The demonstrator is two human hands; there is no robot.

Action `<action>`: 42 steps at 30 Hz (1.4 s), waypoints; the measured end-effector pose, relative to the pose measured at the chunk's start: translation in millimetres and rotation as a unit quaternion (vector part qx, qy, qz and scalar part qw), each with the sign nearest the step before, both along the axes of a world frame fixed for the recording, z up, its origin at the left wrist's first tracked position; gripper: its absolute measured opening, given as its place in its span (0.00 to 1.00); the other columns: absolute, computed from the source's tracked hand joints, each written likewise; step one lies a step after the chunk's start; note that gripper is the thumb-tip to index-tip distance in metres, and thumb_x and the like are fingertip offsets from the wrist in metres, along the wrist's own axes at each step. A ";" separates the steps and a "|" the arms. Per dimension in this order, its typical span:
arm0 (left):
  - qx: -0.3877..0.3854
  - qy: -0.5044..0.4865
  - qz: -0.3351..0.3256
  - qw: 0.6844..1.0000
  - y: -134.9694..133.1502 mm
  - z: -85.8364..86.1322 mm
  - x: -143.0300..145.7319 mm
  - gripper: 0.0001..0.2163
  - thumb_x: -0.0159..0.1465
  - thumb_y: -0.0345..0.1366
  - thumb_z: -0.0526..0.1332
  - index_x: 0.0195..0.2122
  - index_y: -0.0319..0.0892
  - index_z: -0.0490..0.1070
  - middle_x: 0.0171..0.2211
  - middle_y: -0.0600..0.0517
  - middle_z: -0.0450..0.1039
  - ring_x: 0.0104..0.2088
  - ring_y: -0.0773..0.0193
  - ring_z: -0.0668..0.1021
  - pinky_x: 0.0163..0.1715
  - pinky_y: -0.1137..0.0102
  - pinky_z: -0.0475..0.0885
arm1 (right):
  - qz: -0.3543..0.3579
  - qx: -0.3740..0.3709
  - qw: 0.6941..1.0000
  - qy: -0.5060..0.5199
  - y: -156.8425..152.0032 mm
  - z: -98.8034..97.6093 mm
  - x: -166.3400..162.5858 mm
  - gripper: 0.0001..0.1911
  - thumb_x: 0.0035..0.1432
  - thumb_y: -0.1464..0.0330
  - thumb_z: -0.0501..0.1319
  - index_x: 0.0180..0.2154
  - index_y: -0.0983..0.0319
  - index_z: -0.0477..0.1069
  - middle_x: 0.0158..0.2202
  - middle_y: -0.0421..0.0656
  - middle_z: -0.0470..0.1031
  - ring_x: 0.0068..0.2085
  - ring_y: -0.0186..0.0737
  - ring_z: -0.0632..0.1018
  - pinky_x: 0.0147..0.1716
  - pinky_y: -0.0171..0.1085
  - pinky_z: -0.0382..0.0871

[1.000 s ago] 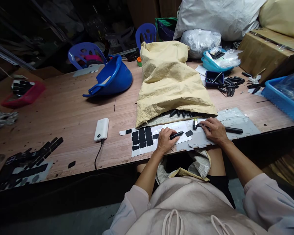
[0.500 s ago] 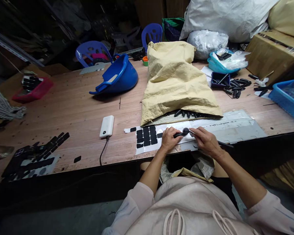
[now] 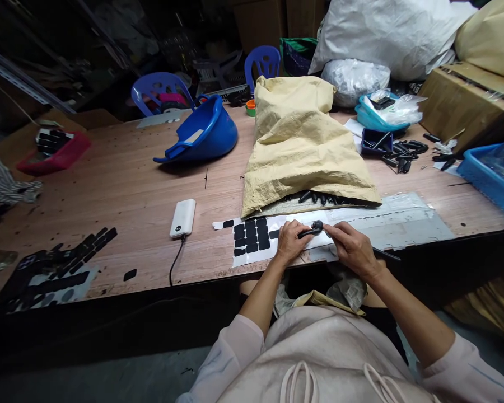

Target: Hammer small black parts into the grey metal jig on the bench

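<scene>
My left hand [image 3: 292, 239] is closed around the stem of a small black part with a round, knob-like head [image 3: 317, 225]. Close to that head are the fingertips of my right hand [image 3: 353, 249], pinched together. A slim dark-handled tool [image 3: 387, 254] sticks out behind the right hand, in line with its fingers; its front end is hidden. Beneath both hands lies a white backing sheet [image 3: 252, 258] with rows of black rounded stickers [image 3: 251, 235] on its left part.
A beige sack [image 3: 306, 145] covers black pieces behind my hands. To the left are a white power bank [image 3: 183, 217] with a cable, a blue scoop-like basin [image 3: 214, 131] and black strips [image 3: 84, 254]. Blue trays [image 3: 487, 179] and loose black handles [image 3: 405, 154] are at right.
My right fingertips have moved slightly at the round head, and the head is tilted a little differently. The left hand keeps its grip. The view has shifted slightly.
</scene>
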State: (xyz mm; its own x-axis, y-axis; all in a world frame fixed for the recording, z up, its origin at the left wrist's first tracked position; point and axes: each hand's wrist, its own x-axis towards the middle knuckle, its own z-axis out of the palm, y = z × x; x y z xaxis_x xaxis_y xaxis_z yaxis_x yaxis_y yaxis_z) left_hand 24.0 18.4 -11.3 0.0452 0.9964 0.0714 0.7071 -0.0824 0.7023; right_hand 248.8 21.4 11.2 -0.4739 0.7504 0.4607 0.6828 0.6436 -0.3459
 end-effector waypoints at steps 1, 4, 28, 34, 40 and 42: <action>0.001 0.000 0.000 1.000 0.0 0.0 -0.2 0.07 0.64 0.37 0.72 0.44 0.51 0.84 0.40 0.52 0.80 0.46 0.57 0.76 0.51 0.60 0.69 | -0.005 0.001 1.000 0.005 0.0 -0.5 1.3 0.26 0.69 0.75 0.55 0.62 0.51 0.76 0.41 0.43 0.79 0.40 0.38 0.80 0.36 0.34 0.72; 0.005 0.001 0.003 1.000 -0.1 -0.3 -0.4 0.08 0.63 0.35 0.72 0.43 0.49 0.84 0.39 0.52 0.80 0.45 0.57 0.76 0.51 0.60 0.70 | -0.010 -0.009 1.000 -0.012 0.2 -2.5 4.8 0.25 0.68 0.74 0.56 0.61 0.51 0.77 0.40 0.43 0.79 0.38 0.38 0.79 0.34 0.33 0.71; -0.007 0.039 0.004 0.999 0.3 -2.1 -3.0 0.12 0.76 0.39 0.58 0.43 0.49 0.82 0.43 0.51 0.79 0.47 0.57 0.75 0.51 0.61 0.67 | -0.044 0.055 0.997 -0.045 65.4 -25.5 64.8 0.12 0.70 0.66 0.59 0.47 0.58 0.81 0.39 0.46 0.77 0.41 0.46 0.73 0.43 0.44 0.66; 0.106 0.050 -0.037 0.992 -32.0 -4.2 0.6 0.10 0.74 0.41 0.60 0.46 0.47 0.82 0.48 0.47 0.77 0.49 0.55 0.75 0.53 0.59 0.69 | -0.052 0.041 0.997 -0.038 63.8 -23.5 63.6 0.11 0.69 0.66 0.59 0.47 0.57 0.80 0.40 0.46 0.77 0.41 0.46 0.72 0.44 0.43 0.66; 0.227 0.132 -0.120 0.957 -98.7 -29.3 14.2 0.06 0.70 0.38 0.65 0.44 0.48 0.82 0.63 0.45 0.71 0.63 0.48 0.70 0.62 0.52 0.66 | -0.056 0.038 0.997 -0.046 63.4 -24.5 63.4 0.11 0.69 0.66 0.59 0.47 0.58 0.80 0.40 0.46 0.77 0.42 0.46 0.72 0.43 0.43 0.66; 0.237 0.152 -0.118 0.952 -109.4 -33.9 17.6 0.04 0.69 0.37 0.67 0.42 0.49 0.82 0.63 0.46 0.72 0.63 0.48 0.70 0.63 0.51 0.66 | -0.059 0.040 0.996 -0.049 63.5 -24.9 63.4 0.11 0.69 0.66 0.59 0.47 0.58 0.80 0.40 0.46 0.76 0.42 0.46 0.72 0.43 0.43 0.65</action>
